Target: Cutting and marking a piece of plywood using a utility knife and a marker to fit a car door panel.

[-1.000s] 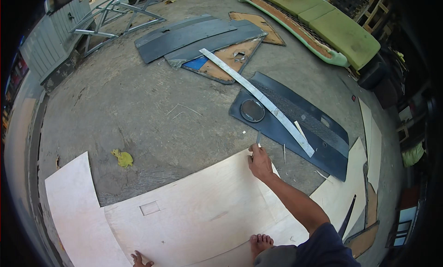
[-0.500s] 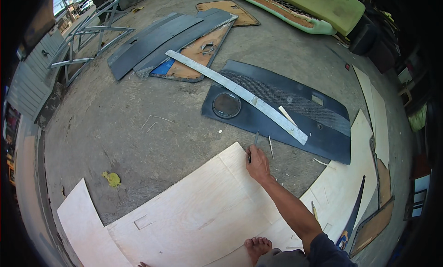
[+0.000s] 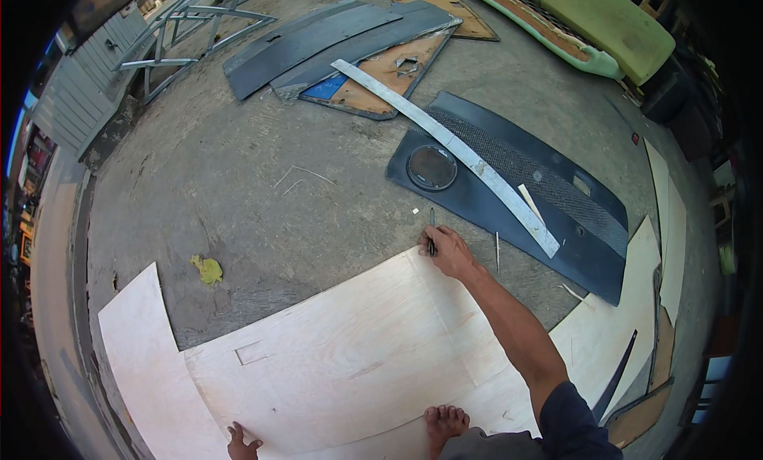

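A pale plywood sheet (image 3: 342, 345) lies flat on the concrete, with a small rectangle marked on it. At the sheet's far corner, my right hand (image 3: 449, 252) is closed around a slim grey tool (image 3: 432, 217); its narrow end points away from me, and its exact kind is unclear. My left hand (image 3: 242, 444) rests on the near left part of the plywood with fingers spread, holding nothing. My bare foot (image 3: 443, 422) presses on the near part of the sheet. A second pale plywood piece (image 3: 139, 341) adjoins it on the left.
A dark door panel (image 3: 501, 190) with a round speaker grille lies beyond my right hand, a metal strip (image 3: 445, 138) across it. More panels (image 3: 310, 46) and a metal frame (image 3: 179, 31) lie farther off. At right are a handsaw (image 3: 616, 376) and plywood offcuts (image 3: 644, 277).
My left hand has come farther into view onto the plywood. My right hand, still gripping the slim tool, has shifted to the sheet's far corner. The whole view has also turned.
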The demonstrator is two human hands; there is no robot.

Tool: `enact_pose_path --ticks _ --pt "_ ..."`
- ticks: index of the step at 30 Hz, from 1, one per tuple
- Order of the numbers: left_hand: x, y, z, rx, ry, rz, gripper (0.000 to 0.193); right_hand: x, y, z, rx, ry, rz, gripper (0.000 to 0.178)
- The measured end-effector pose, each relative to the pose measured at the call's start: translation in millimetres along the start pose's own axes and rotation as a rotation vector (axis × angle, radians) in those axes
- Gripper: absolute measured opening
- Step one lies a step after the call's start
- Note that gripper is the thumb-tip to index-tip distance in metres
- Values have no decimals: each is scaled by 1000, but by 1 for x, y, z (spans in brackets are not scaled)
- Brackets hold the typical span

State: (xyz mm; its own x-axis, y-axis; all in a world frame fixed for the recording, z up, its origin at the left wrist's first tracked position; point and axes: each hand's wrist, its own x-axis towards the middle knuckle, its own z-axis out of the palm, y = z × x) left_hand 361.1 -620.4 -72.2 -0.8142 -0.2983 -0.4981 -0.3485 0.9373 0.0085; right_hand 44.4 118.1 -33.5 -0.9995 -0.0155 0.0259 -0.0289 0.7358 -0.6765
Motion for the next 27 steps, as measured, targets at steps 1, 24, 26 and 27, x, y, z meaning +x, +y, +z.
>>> enact_pose_path --ticks 1,24,26,27 --pt "0 -1 0 -11 -13 -16 101 3 0 1 21 -5 37 16" --pt "-11 47 -32 -92 -17 -122 115 5 -2 -5 64 9 64 18" --pt "-16 40 -32 -49 0 -78 116 5 -10 -4 45 -1 67 18" --pt "-14 41 -33 -47 2 -78 116 3 -5 -1 47 1 67 18"
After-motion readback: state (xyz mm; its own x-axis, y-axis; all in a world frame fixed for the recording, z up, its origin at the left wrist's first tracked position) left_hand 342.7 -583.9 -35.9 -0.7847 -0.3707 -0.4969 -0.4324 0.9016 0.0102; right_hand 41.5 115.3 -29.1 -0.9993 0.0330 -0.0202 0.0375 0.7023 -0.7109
